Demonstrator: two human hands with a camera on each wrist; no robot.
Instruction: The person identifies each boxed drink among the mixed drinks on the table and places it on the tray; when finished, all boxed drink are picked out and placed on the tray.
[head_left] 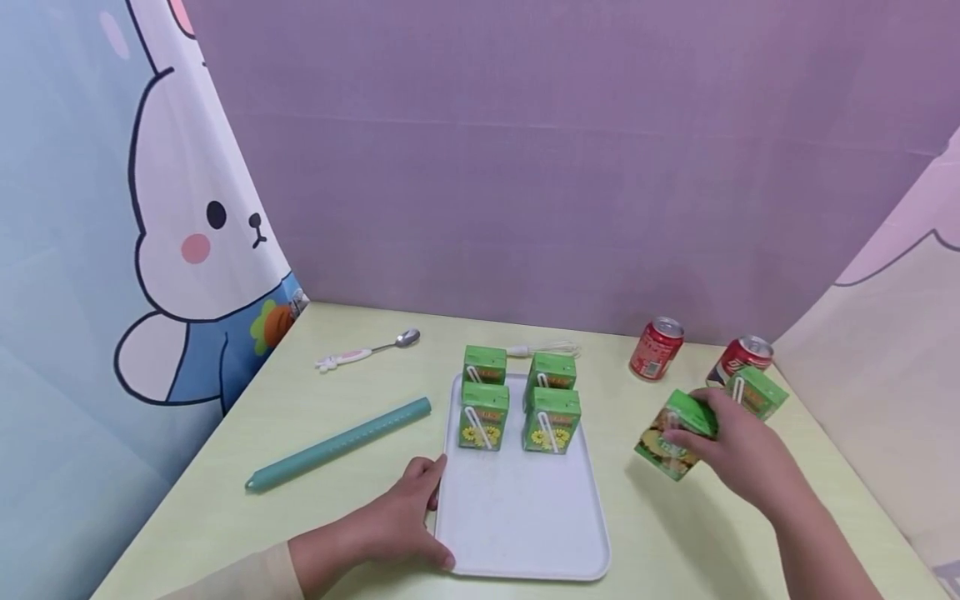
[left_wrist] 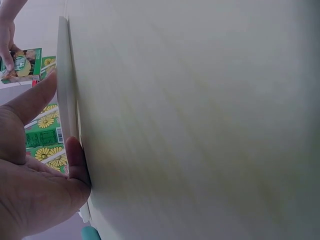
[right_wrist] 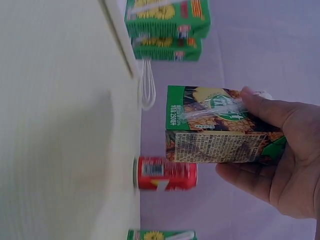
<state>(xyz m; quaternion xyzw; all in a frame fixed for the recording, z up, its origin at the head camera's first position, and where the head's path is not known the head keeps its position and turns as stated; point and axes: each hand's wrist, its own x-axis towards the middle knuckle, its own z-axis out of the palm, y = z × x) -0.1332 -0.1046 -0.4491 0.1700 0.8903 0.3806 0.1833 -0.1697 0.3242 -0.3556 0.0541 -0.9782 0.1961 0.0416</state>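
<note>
My right hand (head_left: 742,450) grips a green juice carton (right_wrist: 220,125) by its upper part, tilted and above the table to the right of the tray. A straw in clear wrap runs along the carton's pineapple-printed side. At the white tray's (head_left: 525,517) near left edge, my left hand (head_left: 401,517) holds the rim, its thumb by the front corner. Several green cartons (head_left: 483,417) stand upright in two columns on the tray's far half. Beyond my right hand, another green carton (head_left: 757,392) is partly hidden by it.
Two red cans, one nearer the middle (head_left: 657,350) and one farther right (head_left: 742,358), stand at the back right. A whisk (head_left: 543,350) lies behind the cartons. To the left are a spoon (head_left: 367,354) and a teal stick (head_left: 341,446). A purple curtain (head_left: 525,167) borders the table's back.
</note>
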